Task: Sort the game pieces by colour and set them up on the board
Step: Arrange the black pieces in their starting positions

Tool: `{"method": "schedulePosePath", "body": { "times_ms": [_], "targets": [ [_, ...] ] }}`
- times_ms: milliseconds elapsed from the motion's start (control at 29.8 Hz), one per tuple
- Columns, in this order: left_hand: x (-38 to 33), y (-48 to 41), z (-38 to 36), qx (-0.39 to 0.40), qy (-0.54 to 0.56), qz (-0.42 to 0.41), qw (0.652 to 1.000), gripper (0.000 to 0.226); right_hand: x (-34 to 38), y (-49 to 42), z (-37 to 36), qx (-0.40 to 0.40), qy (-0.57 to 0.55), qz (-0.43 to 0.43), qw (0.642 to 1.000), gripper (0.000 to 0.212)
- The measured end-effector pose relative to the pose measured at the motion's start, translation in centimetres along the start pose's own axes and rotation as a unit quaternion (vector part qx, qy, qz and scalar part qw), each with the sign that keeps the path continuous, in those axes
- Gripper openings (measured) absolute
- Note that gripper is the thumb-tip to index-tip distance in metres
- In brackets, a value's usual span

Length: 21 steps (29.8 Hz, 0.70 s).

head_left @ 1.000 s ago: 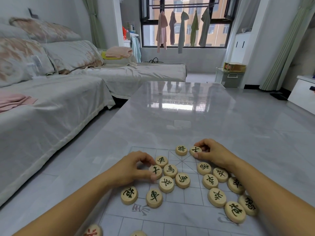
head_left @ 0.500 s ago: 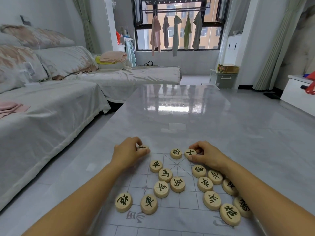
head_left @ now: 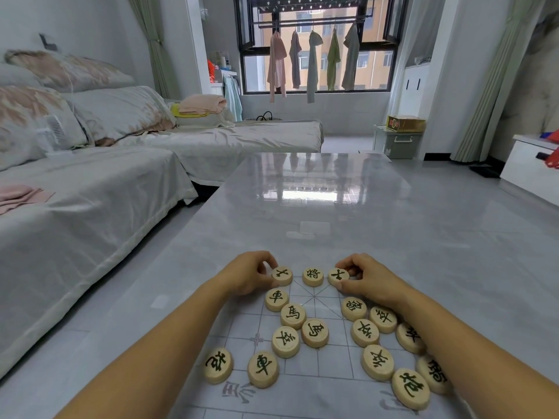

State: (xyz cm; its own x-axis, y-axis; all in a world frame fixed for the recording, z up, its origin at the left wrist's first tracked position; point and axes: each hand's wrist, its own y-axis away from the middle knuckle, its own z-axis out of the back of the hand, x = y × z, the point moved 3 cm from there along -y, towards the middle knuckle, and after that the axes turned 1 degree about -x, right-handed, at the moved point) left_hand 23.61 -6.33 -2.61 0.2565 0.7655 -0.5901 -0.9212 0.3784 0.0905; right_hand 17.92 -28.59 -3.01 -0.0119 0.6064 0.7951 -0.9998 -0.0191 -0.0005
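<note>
A thin translucent game board [head_left: 314, 300] with printed grid lines lies on the glossy grey table. Round wooden pieces with dark green characters lie on it. Three stand in a row along the board's far edge: a left piece [head_left: 282, 275], a middle piece [head_left: 313, 276] and a right piece [head_left: 338, 276]. My left hand [head_left: 246, 275] pinches the left piece between thumb and fingers. My right hand [head_left: 370, 278] pinches the right piece. Several more pieces lie loose nearer to me, a cluster [head_left: 298, 326] at left and another cluster [head_left: 381, 337] under my right forearm.
The grey table [head_left: 317, 201] stretches away beyond the board. A sofa [head_left: 90, 176] with pale covers and cushions runs along the left. A white cabinet [head_left: 532, 167] stands at right. Clothes hang at the far window.
My left hand picked a piece out of the left cluster, carried it to the far edge, then slid it right to sit beside the middle piece. My right hand stayed on its piece.
</note>
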Motion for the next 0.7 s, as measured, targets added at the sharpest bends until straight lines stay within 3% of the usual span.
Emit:
{"method": "schedulePosePath", "body": {
  "times_ms": [235, 436, 704],
  "targets": [
    [0.17, -0.68, -0.34, 0.025, -0.044, -0.002, 0.999, 0.04, -0.31, -0.12, -0.03, -0.005, 0.002, 0.0, 1.0, 0.032],
    [-0.3, -0.36, -0.67, -0.047, -0.055, 0.019, 0.997, 0.039, -0.35, -0.12, 0.02, -0.006, -0.004, -0.002, 1.0, 0.029],
    [-0.34, -0.53, -1.04, -0.072, -0.066, 0.038, 0.995, 0.043, -0.17, -0.05, 0.06, -0.003, -0.004, -0.001, 1.0, 0.027]
  ]
}}
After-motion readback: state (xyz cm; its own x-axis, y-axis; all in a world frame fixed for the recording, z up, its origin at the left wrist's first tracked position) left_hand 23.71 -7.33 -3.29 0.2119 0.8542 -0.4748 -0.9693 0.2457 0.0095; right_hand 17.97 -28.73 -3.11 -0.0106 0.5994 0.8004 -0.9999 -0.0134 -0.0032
